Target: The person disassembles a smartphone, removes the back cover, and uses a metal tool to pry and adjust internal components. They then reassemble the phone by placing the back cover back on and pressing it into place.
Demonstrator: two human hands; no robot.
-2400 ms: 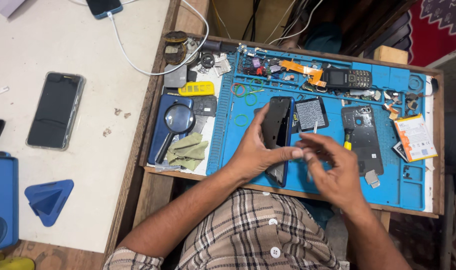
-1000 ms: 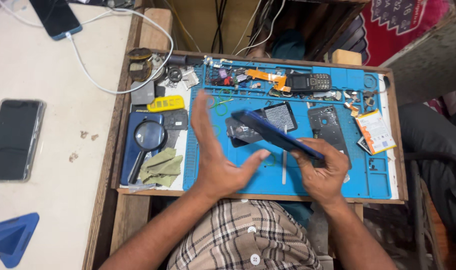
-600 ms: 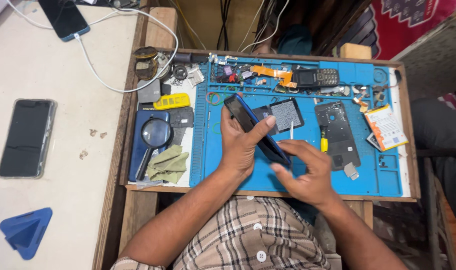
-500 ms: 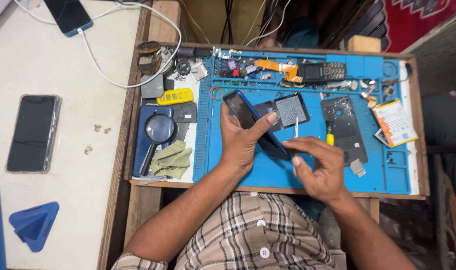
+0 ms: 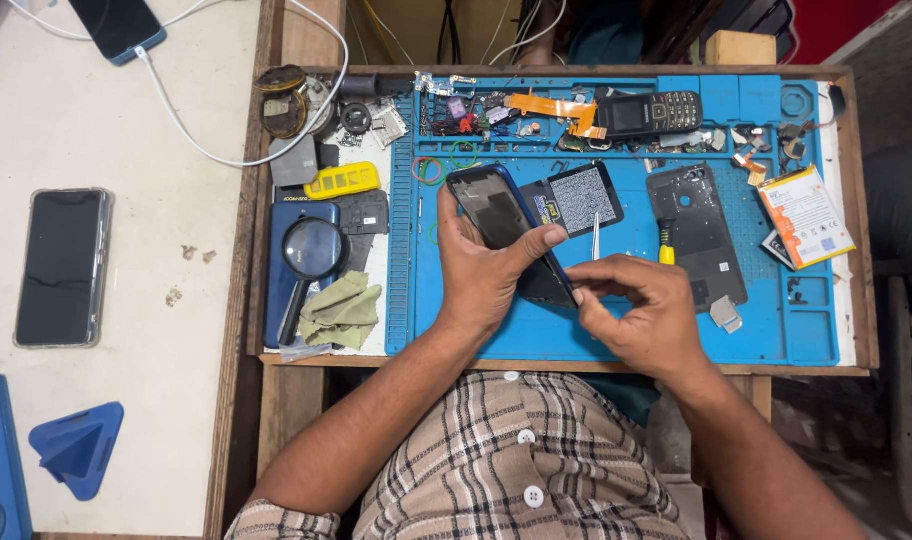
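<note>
Two hands meet over the blue mat (image 5: 616, 340) in the head view: the left hand (image 5: 481, 275) wraps its fingers around a dark phone (image 5: 501, 215) held tilted just above the mat, while the right hand (image 5: 641, 315) pinches its fingers at the phone's lower edge, what they grip being too small to tell. Judging by the back cover (image 5: 698, 235), battery (image 5: 806, 215) and tweezers (image 5: 596, 235) lying apart on the mat, the phone is already opened and reassembly remains. Around them, a wooden bench (image 5: 276, 385) carries the mat, a magnifier (image 5: 308, 255) and a cloth (image 5: 341, 310), and a pale table (image 5: 156, 420) to the left holds another phone (image 5: 61, 265).
</note>
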